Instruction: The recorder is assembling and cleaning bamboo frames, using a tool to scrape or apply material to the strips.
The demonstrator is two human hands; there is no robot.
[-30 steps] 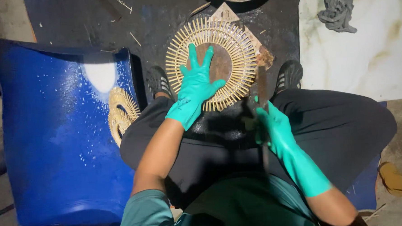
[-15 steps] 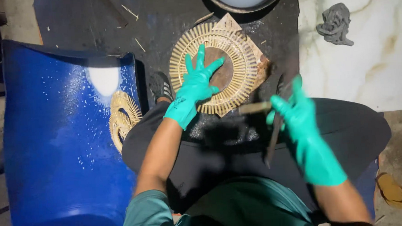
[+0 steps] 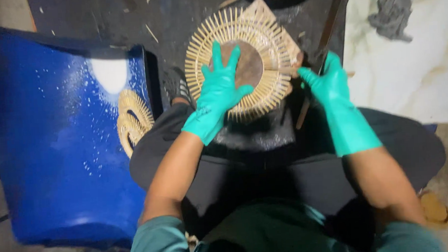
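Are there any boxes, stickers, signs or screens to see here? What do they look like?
None show: no package, label, sign or screen.
The left hand lies flat on a round tan disc of splayed sticks.
The right hand grips a dark tool by its rim.

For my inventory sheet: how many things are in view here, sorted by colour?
Teal gloved hands: 2 (left hand, right hand)
Tan slatted woven discs: 2 (disc under the left hand, disc on the blue sheet)
Blue sheet: 1
Grey rag: 1
Total: 6

Woven disc (image 3: 261, 49) on dark floor (image 3: 103, 20)
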